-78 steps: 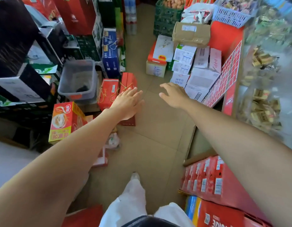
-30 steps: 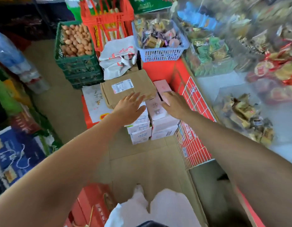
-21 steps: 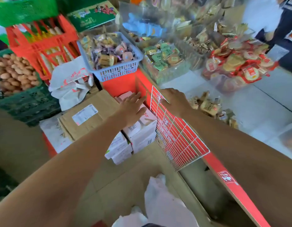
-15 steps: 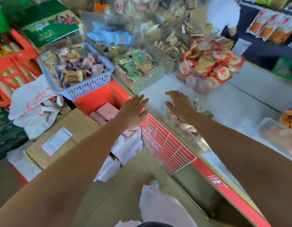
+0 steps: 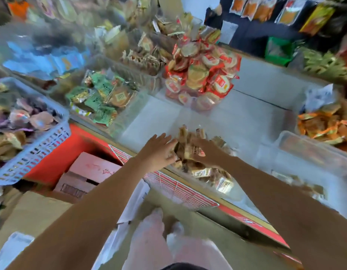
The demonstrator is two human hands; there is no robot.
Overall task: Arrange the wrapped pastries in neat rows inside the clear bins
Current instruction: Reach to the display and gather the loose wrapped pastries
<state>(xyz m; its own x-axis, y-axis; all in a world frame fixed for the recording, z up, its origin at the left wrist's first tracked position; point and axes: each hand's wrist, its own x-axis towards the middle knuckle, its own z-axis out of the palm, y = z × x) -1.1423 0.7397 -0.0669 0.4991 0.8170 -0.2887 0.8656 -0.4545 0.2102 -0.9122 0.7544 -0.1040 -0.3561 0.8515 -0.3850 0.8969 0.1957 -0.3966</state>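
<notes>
Pastries [image 5: 188, 151]: brown-wrapped packs, heaped in a loose pile in the clear bin [image 5: 238, 195] at the front edge of the counter; some stand on end, others lie tilted or flat against the near wall.
Left hand [image 5: 159, 152]: fingers straight and spread, laid against the left side of the pile, holding nothing.
Right hand [image 5: 206, 152]: reaches in from the right, touching the pile; packs cover part of it, so I cannot tell whether the fingers grip one or only press.
Done: apparently nothing yet in this bin; no row shows, only a jumble between the two hands.
Left to do: by my judgement nearly all of it, gathering the packs, turning them one way, and setting them in lines.
Green-wrapped bin [image 5: 102, 98]: packs lie loosely, not in rows.
Red-wrapped heap [image 5: 203, 75]: piled high, also unsorted.
Orange-wrapped packs [image 5: 324, 123]: a loose mound at the right.
Caveat: motion blur hides the finer detail.
</notes>
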